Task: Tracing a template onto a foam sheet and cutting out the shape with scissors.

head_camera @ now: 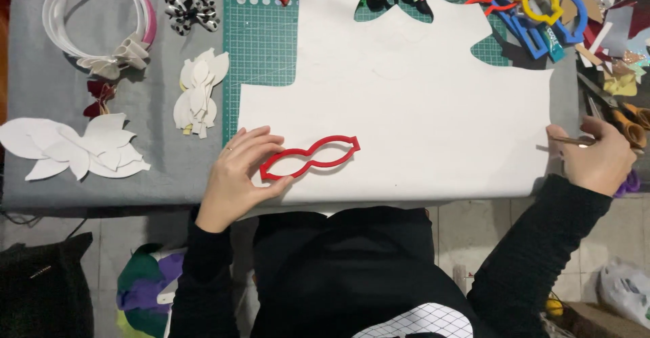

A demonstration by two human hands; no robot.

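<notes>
Nearest you, your left hand (237, 175) pinches the left end of the red outline template (310, 157), thumb beneath and fingers curled over the top, holding it flat on the white sheet (420, 108). The template's long axis runs left to right, tilted a little so its right tip points farther away than the left. Your right hand (599, 158) is closed at the sheet's right edge around a thin metal tool (572, 141) whose tip points left; whether it is a pen or a blade is hard to make out, since the fingers hide most of it. The sheet's near edge hangs over the table (156, 175), hidden behind your dark sleeves. To the left lie white petal cutouts (74, 148) and a smaller stack of leaf shapes (200, 94). Farther off, the green cutting mat (261, 47) is mostly covered by the sheet, and the coloured templates (535, 3) at the far right are cut off by the frame.
</notes>
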